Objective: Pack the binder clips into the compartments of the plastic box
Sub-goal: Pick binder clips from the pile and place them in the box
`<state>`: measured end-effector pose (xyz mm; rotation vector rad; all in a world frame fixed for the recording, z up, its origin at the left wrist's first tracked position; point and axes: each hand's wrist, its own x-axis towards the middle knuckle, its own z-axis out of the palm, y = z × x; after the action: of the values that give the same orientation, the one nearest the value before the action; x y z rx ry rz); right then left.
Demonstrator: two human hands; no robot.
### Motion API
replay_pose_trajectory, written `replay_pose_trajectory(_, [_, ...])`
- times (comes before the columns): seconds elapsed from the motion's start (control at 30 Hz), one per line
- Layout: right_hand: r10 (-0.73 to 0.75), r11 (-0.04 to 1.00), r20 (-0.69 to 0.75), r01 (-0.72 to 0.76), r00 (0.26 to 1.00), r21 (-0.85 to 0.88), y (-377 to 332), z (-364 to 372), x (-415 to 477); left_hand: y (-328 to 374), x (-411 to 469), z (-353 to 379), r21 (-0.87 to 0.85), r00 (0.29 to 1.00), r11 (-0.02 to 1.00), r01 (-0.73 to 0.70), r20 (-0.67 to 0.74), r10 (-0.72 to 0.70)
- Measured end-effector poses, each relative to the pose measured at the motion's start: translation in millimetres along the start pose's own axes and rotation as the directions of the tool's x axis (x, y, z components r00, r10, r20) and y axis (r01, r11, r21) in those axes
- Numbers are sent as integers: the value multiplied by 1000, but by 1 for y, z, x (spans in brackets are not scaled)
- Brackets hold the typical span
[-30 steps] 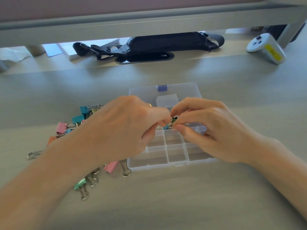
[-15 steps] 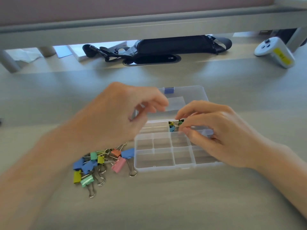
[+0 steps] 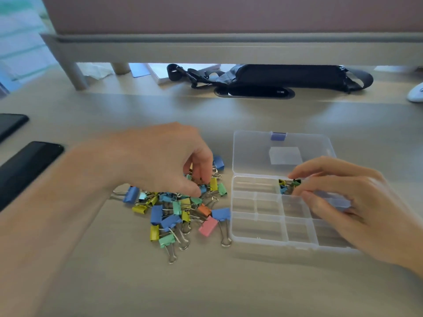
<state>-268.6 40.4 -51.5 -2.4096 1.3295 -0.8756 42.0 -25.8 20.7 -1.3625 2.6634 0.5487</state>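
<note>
Left hand (image 3: 160,156) in pile (image 3: 170,219) — right hand (image 3: 357,202) pinching clips (image 3: 283,186).

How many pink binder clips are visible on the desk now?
1. The pink binder clip lies at the near right edge of the clip pile, close to the plastic box. More may be hidden under the left hand.

One wide-angle head-worn view looks forward and down from close above the desk (image 3: 229,289).
</note>
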Motion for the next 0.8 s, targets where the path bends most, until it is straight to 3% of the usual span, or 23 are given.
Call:
replay_pose_trajectory(0.47, [28,999,22,-28,999,17,-2,0,0,6,2,9,19,999,1000,21,-28,-21])
replay_pose_trajectory(0.63, [21,1000,31,-20,999,-10,-2,-1,1,6,5,10,11,985,1000,-15,-169,17])
replay_pose_trajectory(0.8, [15,1000,31,-15,999,-1,-2,-1,1,10,8,17,39,986,999,22,-163,-15])
